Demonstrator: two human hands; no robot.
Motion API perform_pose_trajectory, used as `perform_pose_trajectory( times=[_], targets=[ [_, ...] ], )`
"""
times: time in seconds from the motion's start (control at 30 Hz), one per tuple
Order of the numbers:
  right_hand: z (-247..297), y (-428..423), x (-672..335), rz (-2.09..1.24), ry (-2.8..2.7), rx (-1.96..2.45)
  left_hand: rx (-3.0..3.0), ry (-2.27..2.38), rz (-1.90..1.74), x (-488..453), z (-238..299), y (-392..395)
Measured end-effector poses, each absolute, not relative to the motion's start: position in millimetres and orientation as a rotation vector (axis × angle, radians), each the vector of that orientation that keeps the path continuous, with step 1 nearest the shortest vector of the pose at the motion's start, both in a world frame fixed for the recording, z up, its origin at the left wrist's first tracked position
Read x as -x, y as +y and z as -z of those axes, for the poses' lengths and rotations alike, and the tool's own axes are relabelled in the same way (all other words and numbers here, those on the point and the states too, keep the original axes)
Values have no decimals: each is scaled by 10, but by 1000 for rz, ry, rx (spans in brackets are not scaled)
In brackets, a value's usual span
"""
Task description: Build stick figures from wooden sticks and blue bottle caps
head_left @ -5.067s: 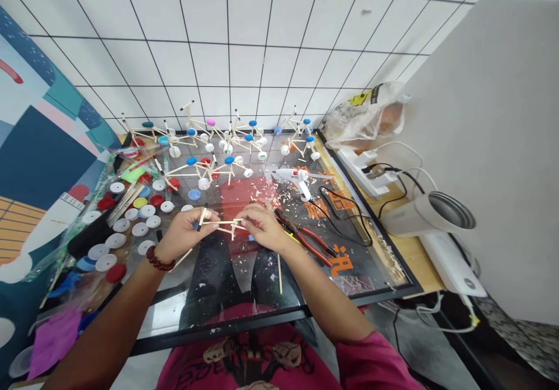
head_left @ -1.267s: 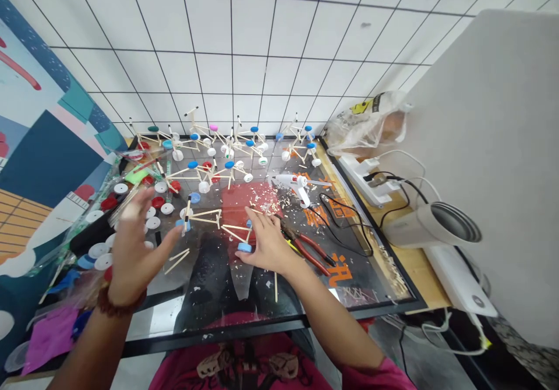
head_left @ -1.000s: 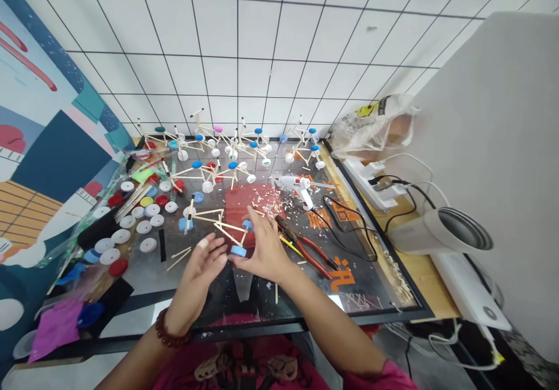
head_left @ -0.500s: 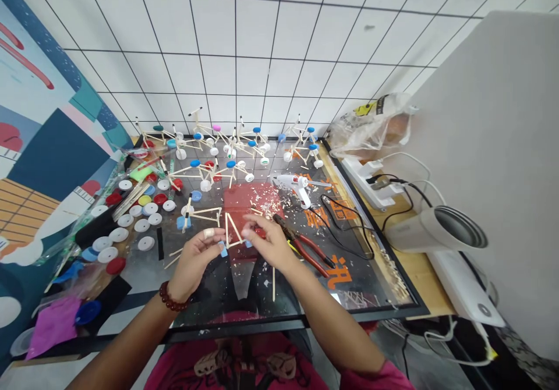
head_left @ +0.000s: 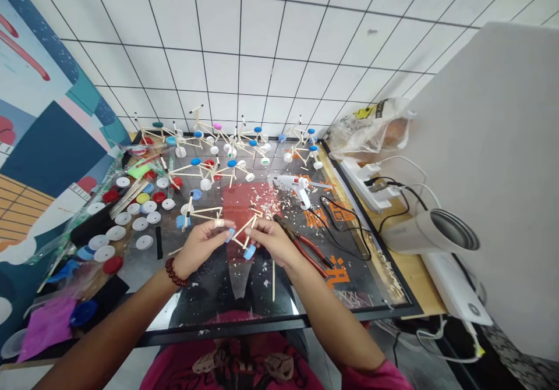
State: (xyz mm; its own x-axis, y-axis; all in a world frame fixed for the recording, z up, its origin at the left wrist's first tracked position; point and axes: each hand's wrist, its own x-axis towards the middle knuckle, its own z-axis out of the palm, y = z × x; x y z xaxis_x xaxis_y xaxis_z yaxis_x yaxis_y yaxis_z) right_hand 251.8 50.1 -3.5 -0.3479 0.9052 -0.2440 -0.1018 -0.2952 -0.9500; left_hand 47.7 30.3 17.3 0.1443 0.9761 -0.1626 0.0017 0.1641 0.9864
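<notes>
Between my hands is a small triangular frame of wooden sticks (head_left: pixel 243 227) with a light blue bottle cap (head_left: pixel 249 252) at its lower right corner and another at its left corner. My left hand (head_left: pixel 198 249) is closed, thumb and fingers pinching the left blue cap; a bandage wraps one finger. My right hand (head_left: pixel 275 243) pinches the sticks on the right side of the frame. Below them lies a dark red mat (head_left: pixel 233 195) with a blade-like tapering end. To the left stands a similar stick piece (head_left: pixel 205 211) with a blue cap.
Several stick-and-cap models (head_left: pixel 238 145) stand along the tiled wall. A white glue gun (head_left: pixel 299 187) and red-handled pliers (head_left: pixel 308 249) lie to the right. Loose bottle caps (head_left: pixel 140 223) crowd the left side. A power strip (head_left: pixel 367 186) and cup stack (head_left: pixel 419 233) stand far right.
The stick frame has turned and tilted to the right, so its right blue cap now shows plainly. My right hand has closed on the sticks.
</notes>
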Motion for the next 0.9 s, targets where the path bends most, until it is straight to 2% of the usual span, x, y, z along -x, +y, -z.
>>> perform_pose_trajectory(
  times=[0.1, 0.23, 0.6, 0.9],
  targets=[
    [29, 497, -2502, -1767, -1122, 1098, -931, 1114, -1090, -533, -135, 238],
    [7, 494, -2479, -1754, -1085, 1067, -730, 1016, -1034, -571, -112, 154],
    [51, 489, -2439, -1697, -1193, 1060, -618, 1015, -1056, -597, -83, 131],
    [11, 406, -2494, -1823, -1347, 1016, -603, 1041, -1176, -576, -118, 171]
  ],
)
